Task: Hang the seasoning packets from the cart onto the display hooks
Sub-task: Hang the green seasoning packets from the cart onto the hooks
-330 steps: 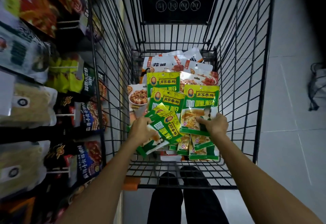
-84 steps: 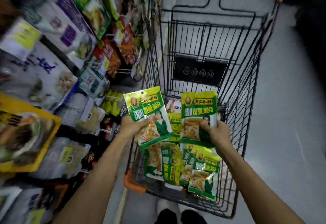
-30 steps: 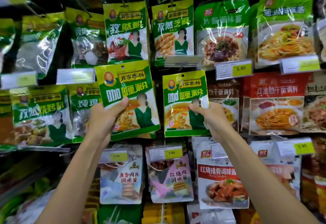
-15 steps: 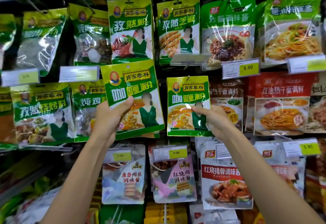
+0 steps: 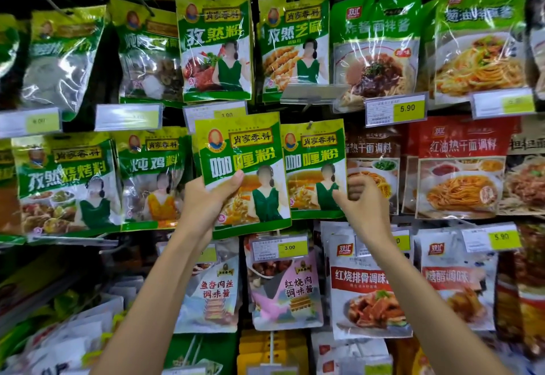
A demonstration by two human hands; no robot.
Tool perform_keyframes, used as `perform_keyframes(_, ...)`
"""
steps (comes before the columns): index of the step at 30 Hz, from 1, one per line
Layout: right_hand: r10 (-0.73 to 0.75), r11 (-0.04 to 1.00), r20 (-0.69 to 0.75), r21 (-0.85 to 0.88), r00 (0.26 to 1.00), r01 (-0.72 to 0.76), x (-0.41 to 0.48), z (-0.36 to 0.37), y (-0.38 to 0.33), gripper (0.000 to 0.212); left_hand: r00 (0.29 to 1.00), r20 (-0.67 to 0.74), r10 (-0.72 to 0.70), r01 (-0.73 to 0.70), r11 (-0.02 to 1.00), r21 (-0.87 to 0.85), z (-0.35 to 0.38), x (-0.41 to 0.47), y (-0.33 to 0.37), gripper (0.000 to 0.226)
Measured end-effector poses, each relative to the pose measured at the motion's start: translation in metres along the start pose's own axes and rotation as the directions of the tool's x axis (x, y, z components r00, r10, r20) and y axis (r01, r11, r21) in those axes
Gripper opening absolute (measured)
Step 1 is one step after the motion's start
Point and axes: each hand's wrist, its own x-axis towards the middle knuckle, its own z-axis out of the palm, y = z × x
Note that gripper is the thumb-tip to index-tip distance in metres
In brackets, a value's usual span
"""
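Green curry packet is grasped low by the left grip; right grip curls at the hung packet, hold unclear.

Dim aisle — glare streaks on packet film, edges bowed, blurred

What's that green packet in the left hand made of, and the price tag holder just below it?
Green packet: probably thin printed plastic film with a glossy finish. It shows a soft sheen and bends slightly where the left hand grips it.
Price tag holder: apparently clear stiff plastic over a paper label. It catches glare and stays flat.
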Motion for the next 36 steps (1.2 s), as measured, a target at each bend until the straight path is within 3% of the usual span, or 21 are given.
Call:
perform_keyframes(4,-0.159,0.985,-0.127,0.044,0.979,0.166,-0.024,-0.002,-0.011,0.018,0.998,0.041,-0.045,0.044,0.999,0.023,0.016,-0.007,-0.007,0.036)
perform_keyframes(6,-0.133,0.965,-0.017,0.224,0.991,0.134,-0.029,-0.001,-0.026,0.014,0.994,0.069,-0.083,0.081,0.996,0.022,0.025,-0.012,-0.01,0.032)
perform_keyframes(8,-0.087,0.913,0.181,0.408,0.98,0.006,-0.029,0.002,-0.039,0.021,0.99,0.099,-0.106,0.102,0.994,0.039,0.035,-0.019,-0.012,0.027)
perform_keyframes(10,-0.042,0.886,0.312,0.451,0.949,-0.109,-0.03,0.004,-0.047,0.034,0.988,0.116,-0.107,0.102,0.994,0.045,0.043,-0.024,-0.013,0.03)
perform_keyframes(12,-0.018,0.856,0.369,0.486,0.929,-0.176,-0.029,0.007,-0.048,0.041,0.987,0.116,-0.111,0.103,0.992,0.069,0.049,-0.026,-0.011,0.046)
perform_keyframes(15,-0.009,0.832,0.362,0.52,0.932,-0.194,-0.028,0.008,-0.047,0.027,0.984,0.115,-0.135,0.114,0.978,0.177,0.052,-0.029,-0.001,0.093)
perform_keyframes(16,0.005,0.824,0.355,0.528,0.935,-0.205,-0.026,0.007,-0.045,0.027,0.99,0.11,-0.091,0.058,0.96,0.274,0.05,-0.029,0.004,0.09)
perform_keyframes(18,0.039,0.822,0.332,0.525,0.943,-0.219,-0.023,0.005,-0.041,0.037,0.984,0.04,0.171,-0.169,0.861,0.48,0.041,-0.023,0.014,0.06)
perform_keyframes(19,0.048,0.829,0.323,0.516,0.945,-0.218,-0.021,0.004,-0.04,0.037,0.936,-0.005,0.352,-0.287,0.774,0.564,0.037,-0.018,0.021,0.042)
perform_keyframes(21,0.06,0.836,0.315,0.503,0.947,-0.22,-0.019,0.0,-0.037,0.029,0.752,-0.037,0.658,-0.436,0.538,0.722,0.027,-0.004,0.037,0.024)
perform_keyframes(23,0.069,0.846,0.324,0.482,0.944,-0.227,-0.016,-0.003,-0.034,0.027,0.563,0.027,0.826,-0.423,0.26,0.868,0.02,0.018,0.049,0.023)
perform_keyframes(25,0.053,0.863,0.326,0.46,0.944,-0.208,-0.012,-0.005,-0.031,0.032,0.479,0.136,0.867,-0.371,0.06,0.927,0.016,0.038,0.053,0.025)
perform_keyframes(27,0.045,0.874,0.321,0.446,0.946,-0.192,-0.006,-0.006,-0.031,0.032,0.497,0.225,0.838,-0.347,-0.046,0.937,0.015,0.056,0.052,0.033)
perform_keyframes(31,0.036,0.883,0.296,0.438,0.954,-0.169,0.008,-0.009,-0.032,0.032,0.53,0.29,0.797,-0.335,-0.118,0.935,0.013,0.077,0.041,0.04)
perform_keyframes(36,0.051,0.881,0.298,0.435,0.953,-0.183,0.025,-0.01,-0.032,0.032,0.457,0.324,0.829,-0.359,-0.162,0.919,0.013,0.084,0.032,0.036)
